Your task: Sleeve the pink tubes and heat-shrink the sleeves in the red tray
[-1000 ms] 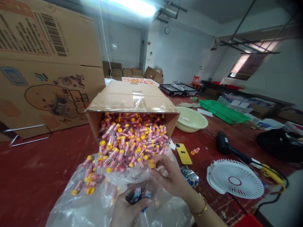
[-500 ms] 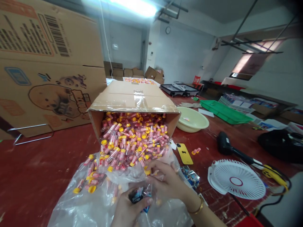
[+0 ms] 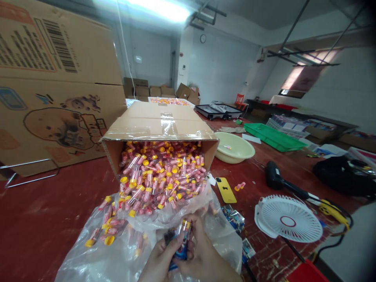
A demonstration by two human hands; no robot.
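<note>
A small clear tube with a yellow cap (image 3: 185,225) is held upright between both hands, with a dark blue printed wrapper (image 3: 181,250) around its lower part. My left hand (image 3: 161,256) grips the wrapper from the left, its thumb lying across the front. My right hand (image 3: 202,250) is wrapped round the tube and wrapper from the right. Just beyond the hands, a cardboard box (image 3: 158,121) lies on its side, and many yellow-capped tubes with pink contents (image 3: 158,176) spill from it onto a clear plastic sheet (image 3: 96,258).
Right of the box are a pale bowl (image 3: 235,150), a yellow phone (image 3: 226,190), blue packets (image 3: 233,217), a white fan (image 3: 289,219), a black heat gun (image 3: 274,175) and a green tray (image 3: 274,137). A large printed carton (image 3: 64,98) stands at the left.
My right hand has brought the yellow-capped tube down to the wrapper in my left hand, and its fingers have closed around both. The view has shifted slightly.
</note>
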